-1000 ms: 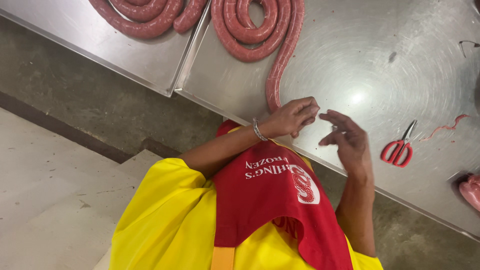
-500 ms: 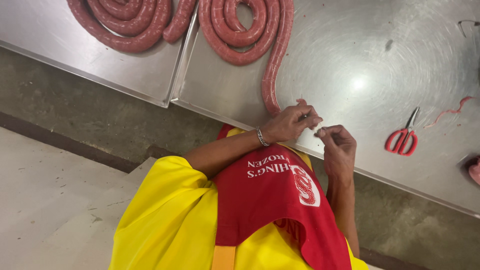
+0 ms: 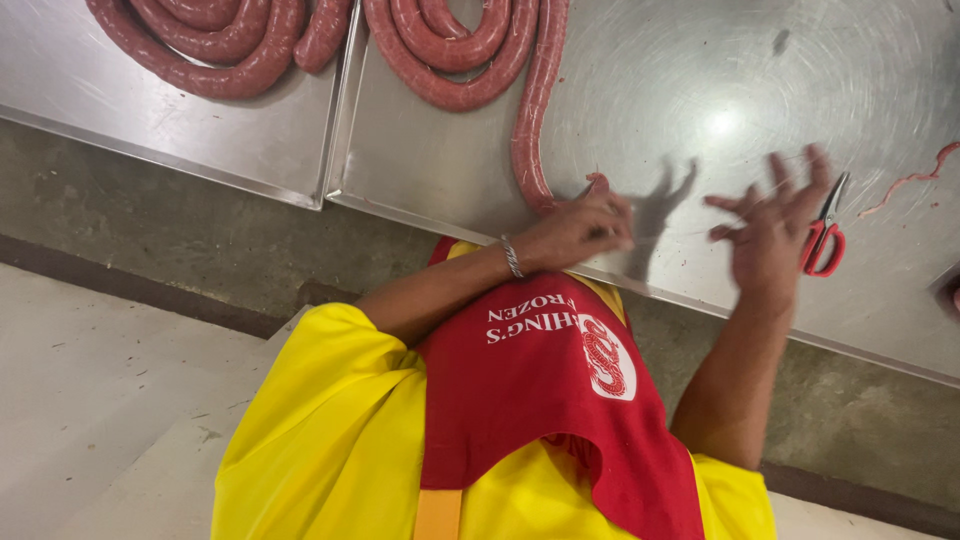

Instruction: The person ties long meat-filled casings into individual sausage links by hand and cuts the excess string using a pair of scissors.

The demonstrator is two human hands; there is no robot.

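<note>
My left hand [image 3: 575, 232], with a bracelet on its wrist, is closed on the near end of a long red sausage [image 3: 530, 130] at the front edge of the steel table [image 3: 660, 90]. That sausage runs back into a coil [image 3: 455, 55]. My right hand [image 3: 770, 225] is lifted to the right of the left hand, blurred, with its fingers spread. A faint thin thread seems to cross near its fingers. Red-handled scissors [image 3: 825, 240] lie on the table just right of that hand.
A second sausage coil [image 3: 215, 45] lies on the adjoining steel tray [image 3: 150, 120] to the left. A thin scrap of casing [image 3: 910, 180] lies at the far right. My yellow shirt and red apron [image 3: 540, 400] fill the lower view, above a concrete floor [image 3: 90, 380].
My right hand has pulled away to the right from the left hand and spread its fingers. The left hand stays on the sausage end.
</note>
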